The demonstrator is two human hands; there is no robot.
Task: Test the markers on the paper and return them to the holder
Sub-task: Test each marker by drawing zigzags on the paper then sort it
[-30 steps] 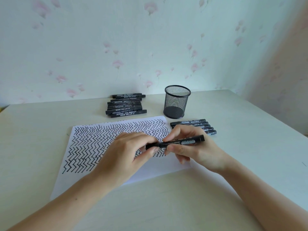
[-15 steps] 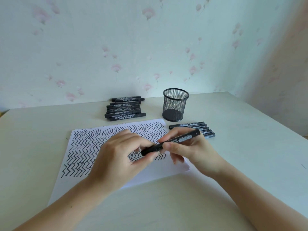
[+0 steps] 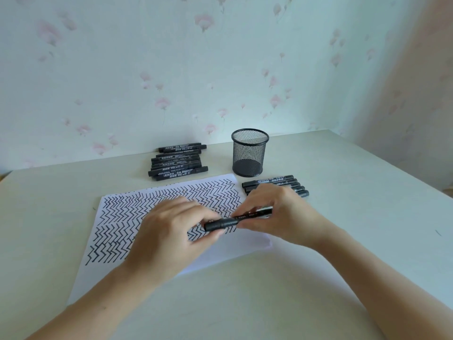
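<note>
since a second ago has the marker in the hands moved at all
Yes. The marker has tilted, its cap end dipping toward the paper, and shifted slightly left, away from the marker row on the right.

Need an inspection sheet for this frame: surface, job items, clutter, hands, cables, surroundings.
Surface: pale beige table, faint dark mark near its right side.
Job's things: white paper sheet covered in black zigzag rows; black wire-mesh holder upright, no markers seen in it; stack of black markers left of holder; row of black markers right of paper; one black marker held over the paper.
Clutter: nothing seen.
Hands: left hand pinches the marker's cap end; right hand grips its barrel.
Cables: nothing seen.
Surroundings: pale floral wallpaper behind the table.
</note>
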